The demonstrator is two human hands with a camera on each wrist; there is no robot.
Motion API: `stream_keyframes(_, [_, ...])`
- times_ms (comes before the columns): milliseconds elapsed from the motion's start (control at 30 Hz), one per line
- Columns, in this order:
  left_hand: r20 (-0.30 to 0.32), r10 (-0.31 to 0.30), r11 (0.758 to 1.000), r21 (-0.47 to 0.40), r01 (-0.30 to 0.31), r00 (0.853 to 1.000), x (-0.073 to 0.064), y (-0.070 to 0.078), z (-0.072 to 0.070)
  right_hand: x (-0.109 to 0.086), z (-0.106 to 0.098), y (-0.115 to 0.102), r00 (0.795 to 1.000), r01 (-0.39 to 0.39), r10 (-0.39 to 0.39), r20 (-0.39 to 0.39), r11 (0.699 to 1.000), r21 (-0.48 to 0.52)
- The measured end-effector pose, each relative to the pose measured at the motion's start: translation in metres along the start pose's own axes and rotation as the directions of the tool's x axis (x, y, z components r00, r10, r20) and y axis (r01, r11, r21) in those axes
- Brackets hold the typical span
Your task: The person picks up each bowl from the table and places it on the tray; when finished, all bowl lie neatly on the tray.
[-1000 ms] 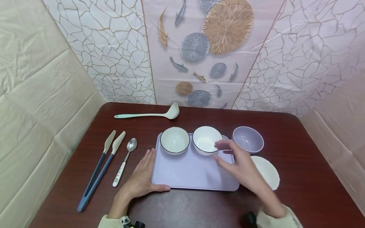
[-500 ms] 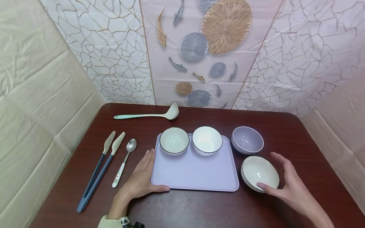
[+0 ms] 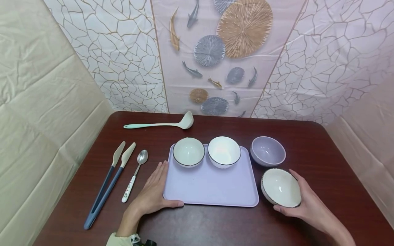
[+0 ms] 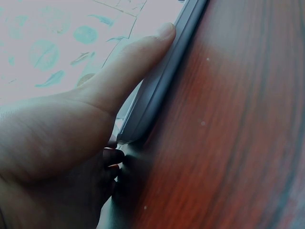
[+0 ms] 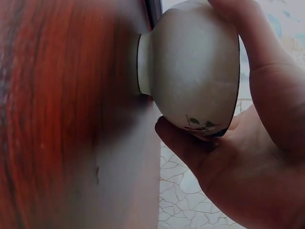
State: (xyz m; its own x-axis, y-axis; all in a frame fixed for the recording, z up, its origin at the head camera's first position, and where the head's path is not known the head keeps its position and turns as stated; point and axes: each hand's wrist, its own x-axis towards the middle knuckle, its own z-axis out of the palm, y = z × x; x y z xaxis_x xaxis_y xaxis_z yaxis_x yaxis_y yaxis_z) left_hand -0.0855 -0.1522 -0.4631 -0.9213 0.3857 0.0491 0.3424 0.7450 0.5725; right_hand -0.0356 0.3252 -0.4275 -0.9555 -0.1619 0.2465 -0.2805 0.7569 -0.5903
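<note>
My right hand [image 3: 311,205] grips a cream bowl [image 3: 281,188] with a dark speckled rim, thumb at the near side and fingers round the right side. In the right wrist view the bowl [image 5: 195,67] shows a small printed mark; whether its foot touches the table I cannot tell. The lilac tray [image 3: 212,188] lies left of it. Against the tray's left edge rests my left hand [image 3: 150,193], fingers straight, thumb along the front rim. On the tray's back part stand a pale green bowl [image 3: 188,152] and a white bowl [image 3: 224,152], both dark-rimmed.
A purple bowl [image 3: 267,151] stands behind the cream one, right of the tray. Blue-handled tongs [image 3: 106,191] and a spoon [image 3: 132,177] with a white handle lie at the left. A ladle [image 3: 172,123] lies along the table's back.
My right hand has moved from beside the white bowl to the right and nearer, and has taken hold of the cream bowl. The left hand and tray have stayed put.
</note>
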Motion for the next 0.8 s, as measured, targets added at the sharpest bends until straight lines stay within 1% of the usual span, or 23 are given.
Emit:
stream_keyframes(167, [0.000,0.001,1.000,0.003,-0.001,1.000,0.000,0.000,0.000,0.001,0.000,0.002,0.998,-0.044,0.042,-0.056,0.998,-0.039])
stream_keyframes(267, [0.001,0.002,1.000,0.003,-0.002,1.000,0.000,0.000,0.000,0.003,-0.003,0.002,0.995,-0.063,0.059,-0.083,0.997,-0.042])
stream_keyframes(333, [0.003,0.002,1.000,0.005,-0.002,1.000,0.000,0.000,0.000,0.003,-0.006,0.000,0.994,-0.056,0.053,-0.091,0.998,-0.031])
stream_keyframes(400, [0.007,0.002,1.000,0.008,-0.002,1.000,0.000,0.000,0.000,0.002,-0.009,-0.005,0.996,-0.033,0.033,-0.079,0.999,0.004])
stream_keyframes(467, [0.008,0.004,1.000,0.013,-0.005,1.000,0.000,0.000,0.000,0.002,-0.010,-0.014,0.999,0.001,0.001,-0.043,0.999,0.048])
stream_keyframes(567, [-0.001,0.010,1.000,0.022,-0.010,1.000,0.000,-0.001,-0.001,0.005,-0.007,-0.034,0.995,0.080,-0.088,0.046,0.985,0.153])
stream_keyframes(633, [-0.011,0.015,0.999,0.030,-0.014,1.000,0.000,-0.002,-0.001,0.012,0.001,-0.050,0.981,0.130,-0.158,0.109,0.965,0.230])
stream_keyframes(700, [-0.015,0.017,0.999,0.034,-0.016,1.000,0.001,-0.002,-0.001,0.020,0.014,-0.067,0.962,0.163,-0.218,0.163,0.941,0.297])
stream_keyframes(767, [-0.010,0.017,0.999,0.030,-0.017,1.000,0.001,-0.002,0.000,0.029,0.030,-0.084,0.943,0.175,-0.258,0.211,0.922,0.346])
stream_keyframes(800, [-0.008,0.018,0.999,0.031,-0.018,1.000,0.002,-0.001,0.001,0.034,0.038,-0.092,0.934,0.166,-0.266,0.237,0.914,0.371])
